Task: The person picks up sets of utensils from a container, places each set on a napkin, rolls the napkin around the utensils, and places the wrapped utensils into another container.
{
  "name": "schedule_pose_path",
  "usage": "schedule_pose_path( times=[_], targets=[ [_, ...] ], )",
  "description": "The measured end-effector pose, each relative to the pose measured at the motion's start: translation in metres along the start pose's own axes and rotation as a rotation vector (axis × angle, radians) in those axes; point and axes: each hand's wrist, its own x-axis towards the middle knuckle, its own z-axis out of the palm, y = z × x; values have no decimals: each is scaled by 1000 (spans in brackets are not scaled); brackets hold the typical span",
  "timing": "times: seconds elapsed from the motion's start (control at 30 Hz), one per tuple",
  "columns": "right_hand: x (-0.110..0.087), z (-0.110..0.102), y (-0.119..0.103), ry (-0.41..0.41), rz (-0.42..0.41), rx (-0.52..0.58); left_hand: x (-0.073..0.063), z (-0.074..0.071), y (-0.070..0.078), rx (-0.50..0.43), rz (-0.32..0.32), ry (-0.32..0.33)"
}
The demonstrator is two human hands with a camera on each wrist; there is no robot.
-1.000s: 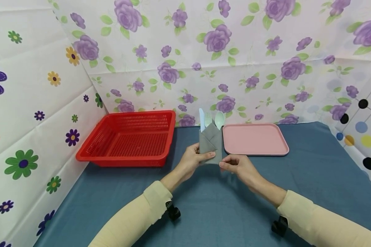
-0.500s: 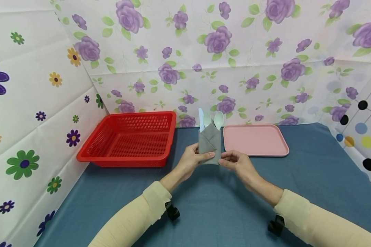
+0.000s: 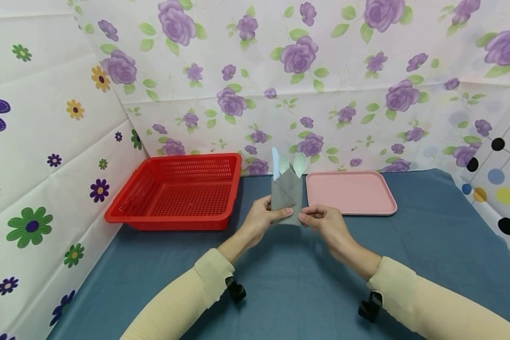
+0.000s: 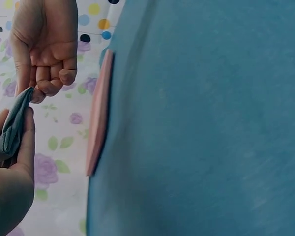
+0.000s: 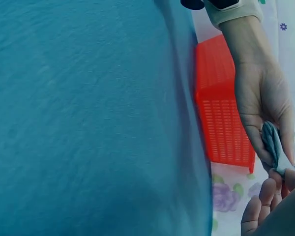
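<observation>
A grey folded napkin [image 3: 286, 196] stands upright as a pocket in front of me, held above the table. Out of its top stick a pale blue knife [image 3: 276, 163], a pale green fork [image 3: 284, 164] and a pale green spoon [image 3: 299, 164]. My left hand [image 3: 261, 218] grips the napkin's lower left side, thumb across the front. At the lower right edge, my right hand [image 3: 328, 225] pinches the cloth between thumb and fingertips. In the left wrist view the napkin [image 4: 12, 130] shows its folded layers from below; the cutlery is hidden there.
A red perforated plastic basket [image 3: 170, 219] sits on the blue tablecloth [image 3: 306, 293] to the left. Behind my right hand lies a pink tray [image 3: 350, 193]. Flowered sheets [image 3: 263, 56] rise at the back and left, close behind basket and tray.
The napkin with its cutlery has shifted slightly left. My right hand has moved left and a little up along the napkin's edge; my left hand keeps its grip.
</observation>
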Motion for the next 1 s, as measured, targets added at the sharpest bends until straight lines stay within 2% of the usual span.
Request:
schedule_pose_path(
  times=[0.13,0.37,0.6,0.83,1.0],
  targets=[
    [5,5,-7,6,-15,27,1,-5,12,10,2,11],
    [12,14,-18,-5,-34,26,2,-20,32,62,-30,-11],
    [21,31,-24,-16,-69,11,-3,-37,41,79,-53,1],
    [27,45,-32,-33,-56,18,-6,-52,52,94,-64,4],
    [32,51,-39,-31,-47,16,-6,-58,59,83,-70,31]
  ],
)
